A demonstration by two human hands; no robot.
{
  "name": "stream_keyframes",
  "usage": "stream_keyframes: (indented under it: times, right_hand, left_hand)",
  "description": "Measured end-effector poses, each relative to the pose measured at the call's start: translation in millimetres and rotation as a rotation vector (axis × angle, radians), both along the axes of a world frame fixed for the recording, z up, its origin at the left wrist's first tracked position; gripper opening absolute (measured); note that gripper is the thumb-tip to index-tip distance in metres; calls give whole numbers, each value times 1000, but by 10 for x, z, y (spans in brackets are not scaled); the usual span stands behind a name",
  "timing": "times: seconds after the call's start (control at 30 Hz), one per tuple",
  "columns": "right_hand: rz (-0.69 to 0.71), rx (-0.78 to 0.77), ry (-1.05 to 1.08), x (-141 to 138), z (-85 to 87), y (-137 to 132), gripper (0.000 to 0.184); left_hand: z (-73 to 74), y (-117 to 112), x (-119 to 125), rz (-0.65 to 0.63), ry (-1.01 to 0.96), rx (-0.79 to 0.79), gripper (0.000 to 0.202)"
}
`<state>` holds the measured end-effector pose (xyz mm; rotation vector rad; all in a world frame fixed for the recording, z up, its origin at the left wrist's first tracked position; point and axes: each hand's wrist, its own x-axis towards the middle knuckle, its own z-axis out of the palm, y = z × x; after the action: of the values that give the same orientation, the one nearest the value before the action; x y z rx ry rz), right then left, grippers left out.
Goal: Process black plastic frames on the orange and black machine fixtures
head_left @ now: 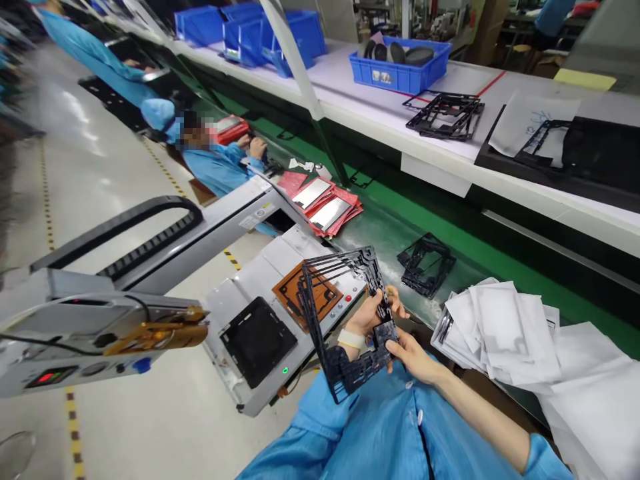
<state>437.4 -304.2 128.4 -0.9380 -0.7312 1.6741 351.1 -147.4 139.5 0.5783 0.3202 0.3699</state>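
Observation:
Both hands are on a fanned stack of thin black plastic frames (357,377), raised in front of my blue work coat. My left hand (367,317), with a pale band at the wrist, passes through the opening and grips the frames' right side. My right hand (413,357) pinches the lower right corner, thumb on top. Behind the stack stands a white machine (280,253) with a brown fixture plate (285,287), partly covered by the frames, and a black pad (259,341).
A dispenser head (165,333) hangs at the left. More black frames (427,265) lie on the green bench, near red sleeves with silvery panels (327,207). White sheets (500,327) are piled at the right. A shelf above carries blue bins (400,70). A co-worker (215,160) sits farther along.

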Motion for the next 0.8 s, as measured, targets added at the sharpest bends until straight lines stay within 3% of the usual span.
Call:
stream_keyframes:
  times: [0.17, 0.3, 0.4, 0.57, 0.67, 0.73, 0.8]
  right_hand:
    - [-27, -34, 1, -177, 43, 145, 58]
    - [-81, -74, -12, -309, 22, 297, 58]
    - [-120, -126, -9, -426, -26, 415, 57]
    - [-49, -195, 34, -713, -165, 622, 56]
    - [43, -220, 17, -816, -247, 746, 61]
    - [56, -209, -120, -812, -239, 829, 63]
    - [-37, -160, -364, -776, -143, 905, 63]
  left_hand:
    - [-38, 151, -175, 38, -51, -124, 113]
    - [32, 377, -371, 115, -89, -220, 126]
    - [9, 522, -514, 165, -47, -253, 111]
    - [-151, 655, -647, 221, 59, -259, 54]
    - [-220, 731, -707, 189, 66, -219, 48]
    - [-268, 797, -759, 220, 229, -164, 48]
    - [-341, 871, -833, 296, 446, -123, 45]
